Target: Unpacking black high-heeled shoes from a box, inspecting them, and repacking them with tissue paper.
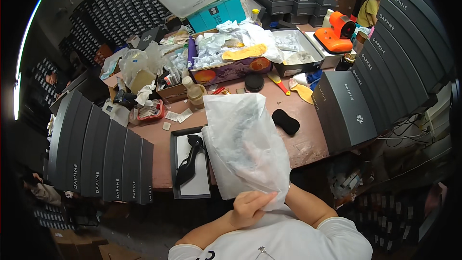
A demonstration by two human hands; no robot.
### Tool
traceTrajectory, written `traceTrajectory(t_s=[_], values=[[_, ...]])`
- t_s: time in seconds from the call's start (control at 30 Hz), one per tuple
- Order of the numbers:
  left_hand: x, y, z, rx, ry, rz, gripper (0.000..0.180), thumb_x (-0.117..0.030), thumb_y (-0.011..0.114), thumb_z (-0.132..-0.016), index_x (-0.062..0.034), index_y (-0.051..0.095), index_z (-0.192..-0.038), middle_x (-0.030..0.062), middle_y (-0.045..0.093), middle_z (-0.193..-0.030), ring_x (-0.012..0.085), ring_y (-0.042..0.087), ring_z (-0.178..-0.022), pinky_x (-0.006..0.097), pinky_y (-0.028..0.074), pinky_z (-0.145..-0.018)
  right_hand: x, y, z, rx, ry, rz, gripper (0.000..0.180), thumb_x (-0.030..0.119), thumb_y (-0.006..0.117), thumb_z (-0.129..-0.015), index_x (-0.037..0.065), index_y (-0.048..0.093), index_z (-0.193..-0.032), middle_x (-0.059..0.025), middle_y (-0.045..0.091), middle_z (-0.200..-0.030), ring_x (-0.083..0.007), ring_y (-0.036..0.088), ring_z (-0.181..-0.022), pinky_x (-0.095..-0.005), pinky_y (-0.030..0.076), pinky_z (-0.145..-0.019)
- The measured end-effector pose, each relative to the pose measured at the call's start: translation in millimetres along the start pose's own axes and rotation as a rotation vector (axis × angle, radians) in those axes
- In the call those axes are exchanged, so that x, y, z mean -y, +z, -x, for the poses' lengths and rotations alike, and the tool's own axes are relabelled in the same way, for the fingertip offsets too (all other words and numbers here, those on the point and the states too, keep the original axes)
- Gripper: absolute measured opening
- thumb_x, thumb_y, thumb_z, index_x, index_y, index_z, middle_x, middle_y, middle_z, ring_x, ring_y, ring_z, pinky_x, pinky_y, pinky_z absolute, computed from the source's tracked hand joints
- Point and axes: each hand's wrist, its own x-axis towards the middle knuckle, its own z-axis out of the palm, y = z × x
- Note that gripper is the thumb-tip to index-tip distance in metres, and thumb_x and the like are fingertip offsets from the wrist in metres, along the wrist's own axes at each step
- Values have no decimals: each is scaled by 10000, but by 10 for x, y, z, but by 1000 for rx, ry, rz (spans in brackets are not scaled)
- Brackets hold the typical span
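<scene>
My left hand (pixel 251 208) pinches the near edge of a white translucent bag (pixel 226 156). From the right, my right forearm (pixel 308 206) reaches into the bag's mouth. My right hand (pixel 255 156) shows only as a pinkish shape through the material. A dark, blurred form lies at its far end inside the bag; its kind cannot be made out. Just left of the bag, a black high-heeled shoe (pixel 186 167) rests in an open grey shoebox (pixel 176 185) lined with white. More white sheet material lies beneath the bag, partly over the box's right side.
Grey shoebox stacks (pixel 106 151) flank me left and right (pixel 344 110). On the pink table are a black sponge-like pad (pixel 286 122), a round black tin (pixel 254 83), a brush (pixel 279 84) and a bottle (pixel 193 94). Behind stand a paper-filled carton (pixel 231 73) and an orange device (pixel 334 34).
</scene>
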Motion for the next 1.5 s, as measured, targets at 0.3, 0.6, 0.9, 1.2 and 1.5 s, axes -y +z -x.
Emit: traceTrajectory(t_s=[0.3, 0.6, 0.9, 1.2, 1.5], values=[[-3, 309, 53, 252, 22, 154, 513, 52, 648, -627, 5, 644, -1138, 84, 591, -749, 237, 564, -601, 331, 450, -524, -276, -14, 230, -448, 4, 24, 610, 240, 714, -776, 48, 525, -1323, -199, 467, -1376, -292, 430, -1299, -396, 358, -1056], [1118, 64, 47, -131, -605, -22, 587, -136, 643, -888, -13, 389, -1403, 140, 614, -1033, 145, 598, -798, 289, 510, -700, -1194, -724, 385, -504, 184, -407, 443, 97, 659, -812, -6, 552, -1229, -98, 610, -1138, -174, 586, -1005, -289, 482, -818], [1855, -195, -119, 146, -882, 248, 136, -176, 575, -943, -54, 611, -989, 5, 589, -740, 55, 507, -569, 209, 414, -517, -2749, -131, 1460, -165, 161, 447, 401, 124, 676, -787, -1, 593, -1160, -238, 647, -1048, -334, 651, -921, -430, 508, -768], [853, 92, 601, 54, -947, 152, 305, -272, 631, -912, 25, 627, -843, 128, 592, -718, 209, 582, -655, 330, 467, -629, -77, 324, -743, 164, -379, -64, 480, 55, 688, -811, 46, 534, -1266, -158, 582, -1139, -261, 625, -995, -342, 530, -776], [709, -241, 767, -198, -1005, 304, 483, -124, 607, -922, -17, 413, -1351, 73, 607, -879, 80, 552, -692, 228, 452, -622, -133, 2223, -2147, 499, -875, 916, 210, 218, 538, -855, 174, 742, -855, -37, 672, -925, -290, 520, -1135, -685, 120, -1090]])
